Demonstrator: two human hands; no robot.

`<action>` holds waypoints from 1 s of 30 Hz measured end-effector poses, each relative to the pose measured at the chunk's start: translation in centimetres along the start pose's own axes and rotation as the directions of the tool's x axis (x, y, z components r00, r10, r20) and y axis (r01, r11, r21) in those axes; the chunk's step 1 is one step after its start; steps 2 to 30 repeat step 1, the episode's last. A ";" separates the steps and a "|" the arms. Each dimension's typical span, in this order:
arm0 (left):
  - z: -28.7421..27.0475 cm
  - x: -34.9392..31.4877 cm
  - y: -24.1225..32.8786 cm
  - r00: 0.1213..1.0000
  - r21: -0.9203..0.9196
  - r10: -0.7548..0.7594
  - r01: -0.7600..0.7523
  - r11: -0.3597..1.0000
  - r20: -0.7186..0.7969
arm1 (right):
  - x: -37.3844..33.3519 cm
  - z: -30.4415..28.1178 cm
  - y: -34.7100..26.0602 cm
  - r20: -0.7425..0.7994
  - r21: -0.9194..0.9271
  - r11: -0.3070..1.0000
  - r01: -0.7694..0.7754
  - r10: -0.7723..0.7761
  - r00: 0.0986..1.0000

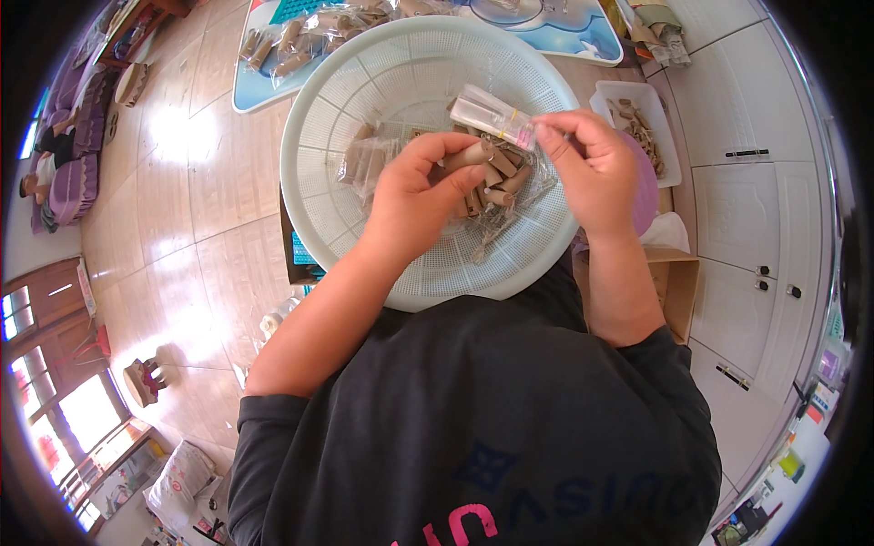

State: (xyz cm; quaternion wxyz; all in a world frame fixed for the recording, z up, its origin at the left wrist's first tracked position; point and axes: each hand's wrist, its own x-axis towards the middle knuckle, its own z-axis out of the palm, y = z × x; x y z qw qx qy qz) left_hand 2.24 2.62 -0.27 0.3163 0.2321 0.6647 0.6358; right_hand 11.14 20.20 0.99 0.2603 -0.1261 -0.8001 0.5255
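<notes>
A large pale plastic basket [319, 218] with mesh walls sits in front of my body. Over it, my left hand [414, 196] pinches a brown, cardboard-like tube [466, 157] between thumb and fingers. My right hand [592, 164] is closed on the end of a clear plastic sleeve [492, 116] with a thin yellow band across it. The sleeve lies just beyond the tube, and I cannot make out whether they touch. Beneath both hands, short brown tubes [499, 196] lie loose in the basket among crinkled clear wrap. Bagged tubes [369, 159] rest on the left side inside it.
Beyond the basket, a blue-and-white low table [592, 41] bears more bagged tubes [305, 41]. A white bin [669, 136] of brown pieces stands at the right, near white cabinets [737, 218]. Beside my right arm is a cardboard box [674, 282]. A person sits far left.
</notes>
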 end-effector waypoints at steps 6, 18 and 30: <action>-0.3 -0.1 0.0 1.000 0.008 0.022 -0.022 1.000 0.004 | -0.2 -0.1 0.5 0.067 -0.058 0.998 0.035 -0.031 0.997; -0.3 -0.1 0.0 1.000 0.008 0.022 -0.022 1.000 0.004 | -0.2 -0.1 0.5 0.067 -0.058 0.998 0.035 -0.031 0.997; -0.3 -0.1 0.0 1.000 0.008 0.022 -0.022 1.000 0.004 | -0.2 -0.1 0.5 0.067 -0.058 0.998 0.035 -0.031 0.997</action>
